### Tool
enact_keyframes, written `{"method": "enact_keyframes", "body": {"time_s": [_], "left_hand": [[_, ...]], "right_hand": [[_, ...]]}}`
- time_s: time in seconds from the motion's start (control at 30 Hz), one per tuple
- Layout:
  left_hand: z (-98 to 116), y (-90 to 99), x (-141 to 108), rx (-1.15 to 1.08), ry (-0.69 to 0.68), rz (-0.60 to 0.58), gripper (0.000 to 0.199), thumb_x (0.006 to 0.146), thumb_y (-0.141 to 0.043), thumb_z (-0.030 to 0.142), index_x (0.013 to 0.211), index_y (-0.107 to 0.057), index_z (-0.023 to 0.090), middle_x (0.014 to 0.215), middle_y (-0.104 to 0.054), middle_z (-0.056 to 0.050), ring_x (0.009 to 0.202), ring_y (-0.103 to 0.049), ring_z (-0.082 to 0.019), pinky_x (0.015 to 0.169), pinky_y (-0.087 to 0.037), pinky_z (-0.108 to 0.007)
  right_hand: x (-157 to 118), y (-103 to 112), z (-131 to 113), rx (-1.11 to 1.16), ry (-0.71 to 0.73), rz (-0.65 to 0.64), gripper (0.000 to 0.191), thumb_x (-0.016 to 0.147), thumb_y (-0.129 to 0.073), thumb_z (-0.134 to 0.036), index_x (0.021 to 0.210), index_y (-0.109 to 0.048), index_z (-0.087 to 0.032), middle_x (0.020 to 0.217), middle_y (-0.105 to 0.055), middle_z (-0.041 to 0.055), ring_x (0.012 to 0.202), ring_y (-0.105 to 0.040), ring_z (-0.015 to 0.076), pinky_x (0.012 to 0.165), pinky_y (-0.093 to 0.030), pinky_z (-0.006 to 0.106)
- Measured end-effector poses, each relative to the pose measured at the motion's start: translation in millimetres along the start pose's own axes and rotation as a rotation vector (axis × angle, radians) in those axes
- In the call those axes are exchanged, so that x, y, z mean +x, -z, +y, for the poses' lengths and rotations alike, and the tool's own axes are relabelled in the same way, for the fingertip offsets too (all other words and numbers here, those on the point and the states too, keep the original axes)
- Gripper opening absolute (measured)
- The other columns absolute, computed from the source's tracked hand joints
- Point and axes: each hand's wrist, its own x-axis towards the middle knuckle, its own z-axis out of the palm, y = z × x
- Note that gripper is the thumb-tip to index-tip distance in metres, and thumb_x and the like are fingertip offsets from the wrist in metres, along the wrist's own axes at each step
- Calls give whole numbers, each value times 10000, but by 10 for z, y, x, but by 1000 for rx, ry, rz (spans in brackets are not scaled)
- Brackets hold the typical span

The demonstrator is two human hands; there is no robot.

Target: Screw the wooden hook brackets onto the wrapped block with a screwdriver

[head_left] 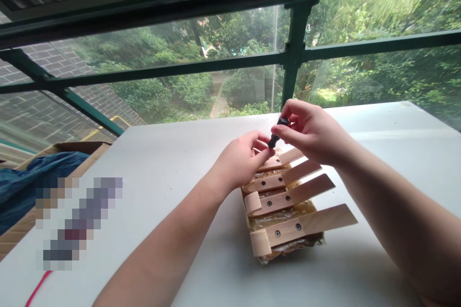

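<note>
In the head view, gripped the black tool [274,140] just above centre, with the right hand [312,133] and its fingers narrow around the upper part. Rested the left hand [238,159] close by, fingers nearly together at the tool's lower end; could not tell whether pinching or merely touching it. Held the tool tilted above the far end of the film-wrapped block [288,215], right of centre on the desk [201,254]. Saw wooden strips [320,218] across the block, fixed by screws [298,226], with free ends jutting out rightward.

Judged a slip of the tool the nearest danger, given the small grip and slant: could have jabbed the left fingertips or scratched the farthest strip. Could also have misplaced the tip, with fingers hiding the contact point. Saw neither hand bracing the block's near end, so could have skidded it across the smooth desk, or rocked it by leaning on the overhanging strips.
</note>
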Motion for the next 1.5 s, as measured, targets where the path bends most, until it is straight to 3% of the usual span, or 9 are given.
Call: {"method": "enact_keyframes", "body": {"time_s": [0.17, 0.33, 0.43, 0.57, 0.7, 0.87, 1.2, 1.43, 1.5], "left_hand": [[7, 26, -1, 126, -17, 34, 264, 866, -587, 453, 839, -643, 197, 765, -686, -6, 660, -572, -139, 569, -397, -249], [18, 45, -2, 127, 1, 25, 282, 866, -579, 457, 922, -672, 196, 851, -717, -29, 717, -613, -165, 608, -423, -268], [15, 48, 6, 136, -28, 0, 296, 872, -566, 447, 948, -682, 185, 870, -721, -42, 751, -625, -180, 633, -434, -274], [14, 45, 8, 148, -34, 2, 310, 868, -560, 460, 921, -687, 182, 854, -718, -38, 719, -606, -169, 609, -421, -267], [16, 28, 0, 102, -42, 0, 282, 863, -563, 447, 907, -695, 202, 874, -733, -26, 723, -614, -164, 606, -419, -266], [6, 8, 0, 31, -38, 16, 256, 836, -601, 414, 974, -677, 212, 931, -747, -29, 785, -651, -174, 643, -452, -269], [-4, 32, 20, 94, -60, 8, 227, 846, -583, 413, 904, -655, 206, 931, -738, -38, 787, -644, -177, 659, -476, -275], [9, 42, 13, 129, -41, 4, 248, 864, -555, 434, 905, -661, 214, 902, -738, -39, 778, -651, -192, 652, -485, -287], [8, 39, 12, 122, -35, 2, 244, 867, -552, 428, 921, -664, 218, 907, -739, -39, 782, -656, -194, 657, -491, -289]], "right_hand": [[-22, 8, -24, -7, 9, -14, 166, 850, -667, -308, 842, -524, -224, 729, -599, -19, 545, -481, 96, 484, -368, 258], [-31, 47, -31, 241, 85, -218, 295, 858, -612, -151, 1144, -576, -210, 1115, -664, 58, 713, -603, 114, 535, -496, 256], [-29, 89, -37, 291, 78, -282, 254, 891, -579, -159, 1141, -613, -188, 1031, -695, 54, 707, -620, 116, 511, -513, 245], [-12, 138, -47, 188, 41, -255, 156, 872, -654, -225, 1018, -682, -177, 896, -716, 33, 616, -601, 94, 451, -460, 222], [-1, 122, -12, 189, 1, -175, 114, 791, -754, -212, 890, -700, -198, 902, -747, 39, 827, -696, 178, 675, -543, 281], [-27, 35, 24, 220, -83, -55, 224, 720, -815, -212, 770, -598, -228, 720, -703, -16, 605, -601, 130, 482, -392, 251], [-38, -44, 29, -32, -55, 40, 219, 742, -800, -261, 785, -589, -225, 600, -590, -27, 501, -465, 96, 426, -304, 243], [-54, 43, -24, 200, 52, -168, 262, 873, -650, -232, 1135, -640, -233, 1059, -707, 70, 724, -634, 155, 499, -481, 265], [-60, 74, -22, 224, 53, -180, 262, 903, -607, -225, 1161, -644, -241, 1085, -714, 69, 680, -619, 136, 485, -482, 264]]}}
